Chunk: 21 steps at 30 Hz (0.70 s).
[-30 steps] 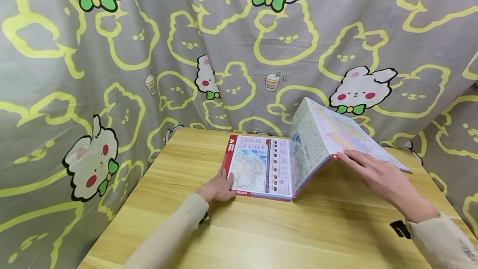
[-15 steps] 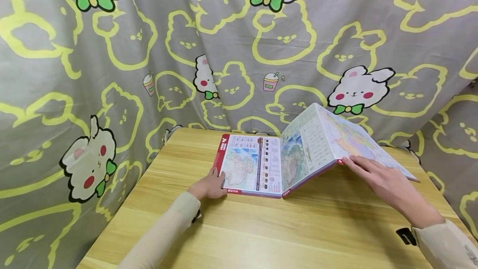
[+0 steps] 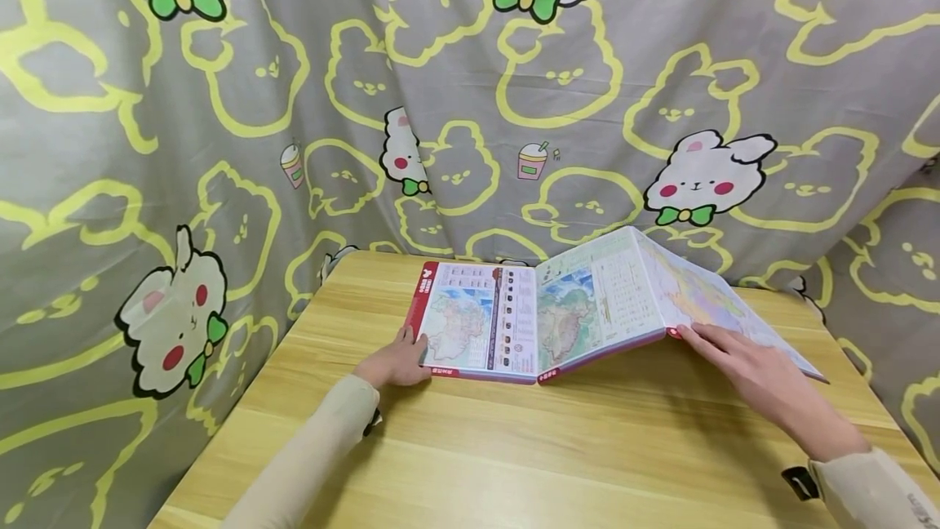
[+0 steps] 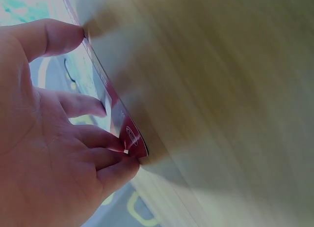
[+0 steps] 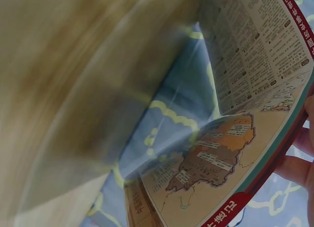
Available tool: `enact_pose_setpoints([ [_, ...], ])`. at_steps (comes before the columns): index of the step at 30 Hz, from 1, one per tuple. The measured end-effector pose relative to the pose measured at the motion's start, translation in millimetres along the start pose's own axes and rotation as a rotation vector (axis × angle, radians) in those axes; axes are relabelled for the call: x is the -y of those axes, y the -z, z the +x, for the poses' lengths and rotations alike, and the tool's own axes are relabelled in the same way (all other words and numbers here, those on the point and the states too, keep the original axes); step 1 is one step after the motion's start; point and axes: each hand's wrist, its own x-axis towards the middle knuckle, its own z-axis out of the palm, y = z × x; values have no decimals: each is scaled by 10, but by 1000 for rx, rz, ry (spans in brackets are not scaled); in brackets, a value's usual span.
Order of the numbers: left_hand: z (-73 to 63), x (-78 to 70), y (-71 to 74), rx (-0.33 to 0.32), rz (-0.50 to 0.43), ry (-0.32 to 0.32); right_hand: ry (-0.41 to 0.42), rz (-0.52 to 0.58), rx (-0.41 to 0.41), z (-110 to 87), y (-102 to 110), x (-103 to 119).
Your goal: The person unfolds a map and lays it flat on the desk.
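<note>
A folding map board [image 3: 587, 313] with printed maps and red label strips is spread on the table. Its left panel [image 3: 470, 317] lies flat, while the panels to the right rise to a ridge, then slope down like a low tent. My left hand [image 3: 396, 357] holds the near left corner. In the left wrist view, thumb [image 4: 61, 38] and fingers [image 4: 120, 170] meet the red-marked edge. My right hand [image 3: 742, 357] rests with fairly straight fingers at the ridge's near end; its thumb is hidden in the head view. The right wrist view shows the raised panels' printed underside [image 5: 235, 153].
The wooden table [image 3: 470, 455] extends in front of the board and to its left. A grey curtain [image 3: 455, 104] with yellow outlines and white cartoon rabbits hangs close behind the table and along its left side.
The ridge has sunk lower and the board has spread wider. My left hand has shifted left with its corner. My right hand has moved slightly right and downward with the ridge.
</note>
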Motion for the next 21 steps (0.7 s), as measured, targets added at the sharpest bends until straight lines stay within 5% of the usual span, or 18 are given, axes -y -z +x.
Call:
enact_pose_setpoints([
  [21, -49, 286, 118, 5, -61, 32, -18, 78, 122, -179, -294, 34],
])
